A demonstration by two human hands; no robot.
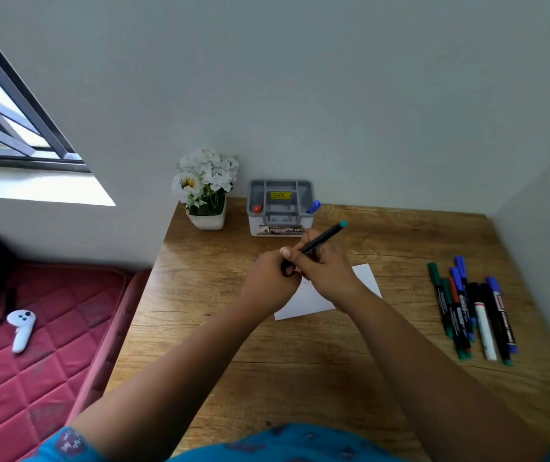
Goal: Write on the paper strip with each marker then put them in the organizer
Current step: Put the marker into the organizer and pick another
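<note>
Slim black marker, teal end cap

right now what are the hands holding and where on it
Both hands hold one black marker with a teal end: right hand around the barrel's middle, left hand at its lower end, above the white paper.
</note>
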